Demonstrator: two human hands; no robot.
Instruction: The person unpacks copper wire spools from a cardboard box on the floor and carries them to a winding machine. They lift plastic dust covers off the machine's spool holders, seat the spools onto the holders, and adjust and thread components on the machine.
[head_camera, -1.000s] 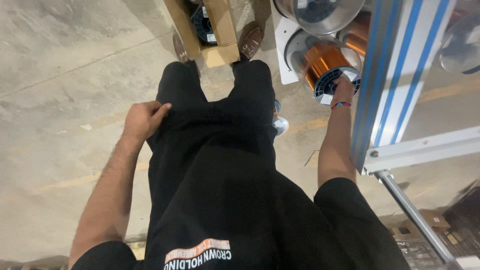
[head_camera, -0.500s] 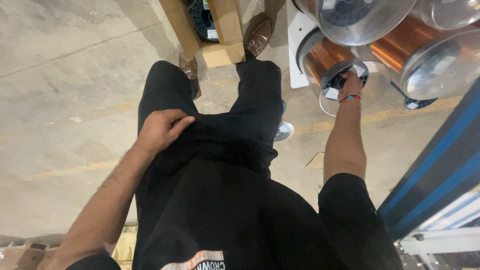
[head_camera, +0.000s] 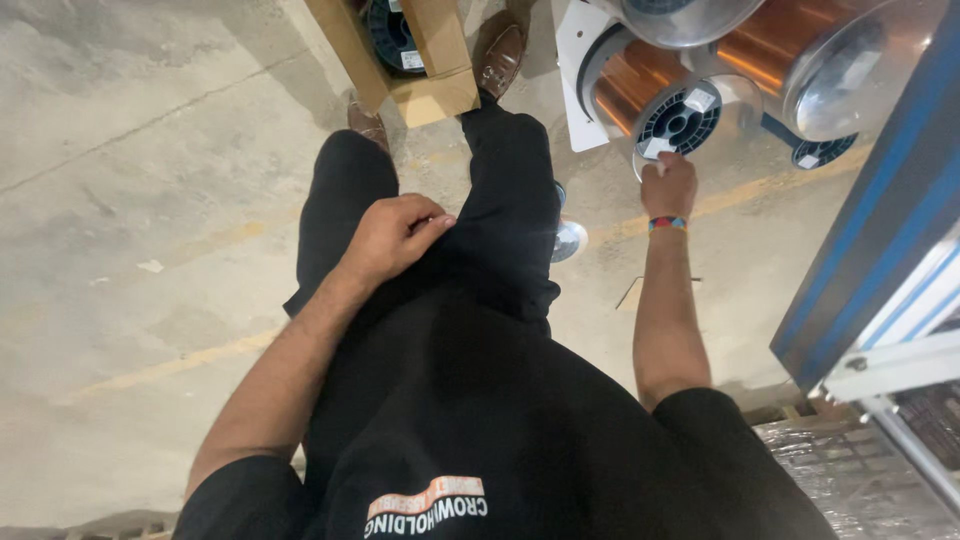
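Note:
My left hand rests on the front of my black trousers at the thigh, fingers curled against the cloth and holding nothing. My right hand reaches out and touches the lower rim of a spool of copper wire with a black hub and a silver flange. A coloured band sits on that wrist. A second, larger copper spool lies to its right. Both spools sit beside a white bracket.
An open cardboard box with a dark spool inside stands on the concrete floor by my brown shoes. A blue and white machine frame fills the right side. A small round shiny object lies on the floor.
The view has swung right and down. My right hand stays on the copper spool's rim. My left hand has slid along my thigh toward the middle, fingers curling.

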